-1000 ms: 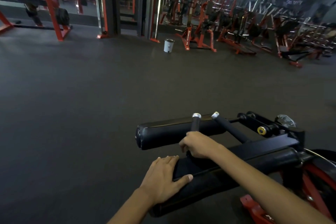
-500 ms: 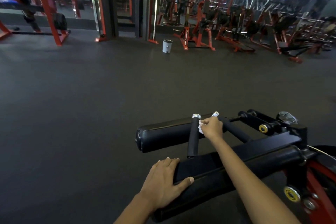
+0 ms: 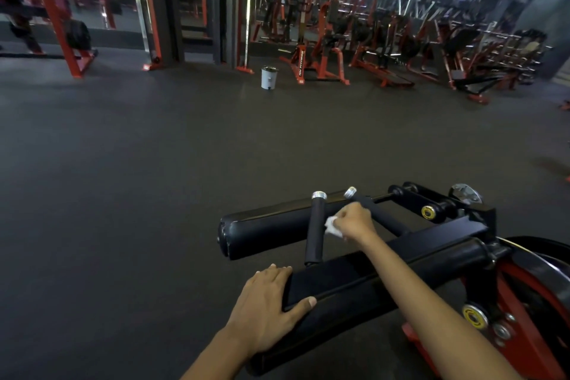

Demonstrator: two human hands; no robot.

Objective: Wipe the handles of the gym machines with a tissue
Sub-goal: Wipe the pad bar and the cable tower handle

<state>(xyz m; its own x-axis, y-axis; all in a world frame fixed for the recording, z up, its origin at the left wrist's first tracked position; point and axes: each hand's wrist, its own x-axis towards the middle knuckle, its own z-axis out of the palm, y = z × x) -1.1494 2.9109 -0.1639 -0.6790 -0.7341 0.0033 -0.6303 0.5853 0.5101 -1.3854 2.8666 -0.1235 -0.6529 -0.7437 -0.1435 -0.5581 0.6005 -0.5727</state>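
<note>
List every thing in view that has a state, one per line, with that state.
right hand: curled round the right handle, holding the tissue
tissue: crumpled, pinched in the right hand, against the handle
right handle: gripped, being wiped
left handle: free, no hand on it
left hand: flat on the near pad, thumb over its edge
near pad: braced by the left hand
bin: upright on the floor

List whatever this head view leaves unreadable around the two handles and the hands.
- Right black foam handle: its middle is hidden in the head view by the right hand.
- White crumpled tissue: mostly covered by that hand's fingers; only a corner shows.
- Left hand: palm contact with the black padded bar is hidden by the hand's back.
- Red lettered upright: text too small.
</note>
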